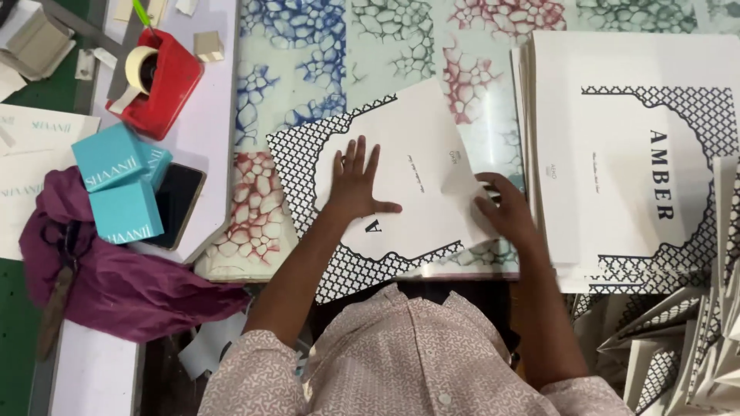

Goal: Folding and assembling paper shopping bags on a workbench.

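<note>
A purple cloth (116, 285) and teal boxes (123, 189) lay at nine o'clock. The left hand (353, 181) pressed flat, grip spread, on the white sheet (416, 162) mid-desk (308, 62). The right hand (501, 208) pinched its folded right edge beside the paper stack (617, 154) at three o'clock.

The left hand (356, 183) lies flat on the white card sheet with a black lattice border (420, 166), covering most of the large black print beneath it, and the small print toward three o'clock is too tiny to make out. The right hand (505, 208) hides the sheet's edge at three o'clock. At five o'clock the heap of folded white lattice-edged cards (686, 339) runs off the frame, and the maroon cloth (116, 281) at nine o'clock partly buries a brown-handled tool (54, 312).
</note>
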